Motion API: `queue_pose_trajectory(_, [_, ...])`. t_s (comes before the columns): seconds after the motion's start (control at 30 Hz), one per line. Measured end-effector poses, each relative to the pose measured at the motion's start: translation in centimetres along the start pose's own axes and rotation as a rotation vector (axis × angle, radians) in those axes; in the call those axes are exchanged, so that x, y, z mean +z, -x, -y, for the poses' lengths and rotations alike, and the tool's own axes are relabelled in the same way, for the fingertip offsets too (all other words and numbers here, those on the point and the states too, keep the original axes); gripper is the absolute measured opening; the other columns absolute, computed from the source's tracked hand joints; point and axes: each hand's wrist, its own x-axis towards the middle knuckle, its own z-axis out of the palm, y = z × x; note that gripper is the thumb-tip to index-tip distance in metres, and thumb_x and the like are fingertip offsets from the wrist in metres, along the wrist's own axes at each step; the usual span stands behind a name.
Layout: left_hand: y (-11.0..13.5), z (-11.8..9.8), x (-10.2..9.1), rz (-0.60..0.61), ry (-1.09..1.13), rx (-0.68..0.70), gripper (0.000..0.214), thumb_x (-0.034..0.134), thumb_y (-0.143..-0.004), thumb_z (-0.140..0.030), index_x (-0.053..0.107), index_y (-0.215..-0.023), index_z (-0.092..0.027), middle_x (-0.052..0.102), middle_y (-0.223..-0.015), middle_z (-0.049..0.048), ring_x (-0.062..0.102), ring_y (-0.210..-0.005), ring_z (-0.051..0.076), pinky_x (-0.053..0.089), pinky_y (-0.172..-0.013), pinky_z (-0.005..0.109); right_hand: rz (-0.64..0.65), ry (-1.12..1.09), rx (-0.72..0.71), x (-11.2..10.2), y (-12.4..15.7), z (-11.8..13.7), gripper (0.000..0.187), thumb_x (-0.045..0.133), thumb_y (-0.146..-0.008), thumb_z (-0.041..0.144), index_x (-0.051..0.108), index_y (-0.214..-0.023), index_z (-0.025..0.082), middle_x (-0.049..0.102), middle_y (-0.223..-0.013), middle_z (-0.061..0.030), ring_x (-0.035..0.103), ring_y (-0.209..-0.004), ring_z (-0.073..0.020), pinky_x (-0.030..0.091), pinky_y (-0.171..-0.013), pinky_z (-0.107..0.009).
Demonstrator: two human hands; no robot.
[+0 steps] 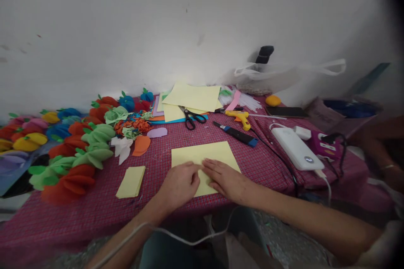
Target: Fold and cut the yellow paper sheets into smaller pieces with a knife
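Note:
A pale yellow paper sheet (202,153) lies on the red checked tablecloth (158,168) in front of me. My left hand (179,185) rests on its near left part, fingers curled down against the paper. My right hand (225,178) lies on the sheet beside it, fingers stretched flat and pointing left. The fingertips of both hands meet near the sheet's middle. A small folded stack of yellow paper (131,181) sits to the left of my hands.
Paper flowers (78,151) in several colours crowd the left side. Behind the sheet lie black scissors (192,117), more yellow sheets (192,97), a yellow glue gun (240,118), a cutter (235,133), a white power bank (296,149) and a phone (285,112). Another person's arm (383,155) shows at the right.

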Motion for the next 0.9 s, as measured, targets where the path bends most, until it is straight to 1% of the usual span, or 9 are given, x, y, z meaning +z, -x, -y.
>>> queue_pose_trajectory(0.07, [-1.3,-0.6,0.1,-0.113,0.001,0.018,0.039,0.035,-0.084,-0.019,0.048,-0.121,-0.015,0.056,-0.116,0.0086,0.051,-0.107,0.017,0.039,-0.092,0.03,-0.017,-0.022,-0.019,0.1,-0.1,-0.1,0.041,0.045,-0.086,0.025,0.048,-0.123,0.008,0.046,-0.129,-0.0162,0.032,-0.126,-0.0224,0.03,-0.104,-0.041])
queue_pose_trajectory(0.1, [-2.0,-0.8,0.4,-0.108,-0.006,0.07,0.042,0.035,-0.086,-0.024,0.043,-0.126,-0.013,0.049,-0.126,0.0099,0.043,-0.117,0.018,0.033,-0.098,0.031,-0.029,-0.045,-0.034,0.1,-0.2,-0.1,0.038,0.045,-0.085,0.025,0.05,-0.12,0.01,0.049,-0.126,-0.0153,0.031,-0.126,-0.0223,0.029,-0.104,-0.041])
queue_pose_trajectory(0.13, [-2.7,-1.0,0.8,-0.083,-0.019,0.125,0.046,0.034,-0.088,-0.03,0.038,-0.13,-0.013,0.043,-0.133,0.0105,0.036,-0.124,0.019,0.027,-0.102,0.033,-0.041,-0.071,-0.046,0.1,-0.4,-0.1,0.036,0.046,-0.085,0.024,0.052,-0.117,0.01,0.05,-0.125,-0.0144,0.031,-0.126,-0.0222,0.03,-0.104,-0.042])
queue_pose_trajectory(0.2, [-4.0,-1.0,1.7,-0.012,-0.044,0.171,0.054,0.033,-0.088,-0.043,0.033,-0.133,-0.013,0.035,-0.139,0.0109,0.026,-0.13,0.02,0.018,-0.107,0.038,-0.052,-0.114,-0.056,0.0,-0.6,0.0,0.034,0.048,-0.084,0.022,0.053,-0.115,0.011,0.049,-0.125,-0.0134,0.031,-0.126,-0.0222,0.031,-0.103,-0.041])
queue_pose_trajectory(0.33, [-5.1,-0.1,3.0,0.066,-0.086,0.145,0.064,0.025,-0.087,-0.054,0.027,-0.136,-0.012,0.028,-0.142,0.0117,0.016,-0.133,0.02,0.011,-0.107,0.041,-0.037,-0.111,-0.044,-0.1,-0.8,0.1,0.033,0.048,-0.084,0.022,0.054,-0.114,0.01,0.045,-0.128,-0.0134,0.032,-0.125,-0.0227,0.028,-0.105,-0.04])
queue_pose_trajectory(0.5, [-4.7,1.2,3.0,0.047,-0.167,0.097,0.069,0.022,-0.085,-0.058,0.024,-0.137,-0.012,0.024,-0.144,0.0109,0.013,-0.134,0.02,0.012,-0.107,0.04,-0.024,-0.016,-0.053,0.6,-0.3,-0.4,0.037,0.046,-0.084,0.023,0.053,-0.117,0.008,0.044,-0.131,-0.0148,0.028,-0.128,-0.0225,0.027,-0.106,-0.04])
queue_pose_trajectory(0.63, [-4.1,3.0,2.5,0.04,-0.259,0.058,0.069,0.021,-0.086,-0.057,0.021,-0.138,-0.013,0.021,-0.145,0.0103,0.013,-0.134,0.02,0.012,-0.107,0.042,-0.014,0.018,-0.003,0.7,0.1,-0.3,0.042,0.043,-0.086,0.025,0.046,-0.124,0.006,0.044,-0.131,-0.0157,0.03,-0.127,-0.0214,0.029,-0.105,-0.039])
queue_pose_trajectory(0.73, [-3.2,4.8,2.0,0.029,-0.342,-0.003,0.067,0.022,-0.086,-0.056,0.021,-0.138,-0.013,0.021,-0.145,0.0101,0.014,-0.134,0.022,0.011,-0.107,0.045,0.004,0.023,0.013,0.5,0.2,-0.2,0.044,0.041,-0.087,0.024,0.043,-0.128,0.008,0.042,-0.133,-0.0145,0.031,-0.127,-0.0208,0.029,-0.105,-0.039])
queue_pose_trajectory(0.9, [-0.9,6.7,1.5,-0.024,-0.49,-0.117,0.069,0.022,-0.086,-0.057,0.023,-0.137,-0.01,0.023,-0.144,0.0125,0.017,-0.133,0.025,0.011,-0.106,0.048,0.011,0.018,0.013,0.5,0.1,-0.1,0.043,0.04,-0.088,0.026,0.046,-0.126,0.007,0.041,-0.134,-0.0142,0.033,-0.126,-0.0207,0.027,-0.106,-0.037])
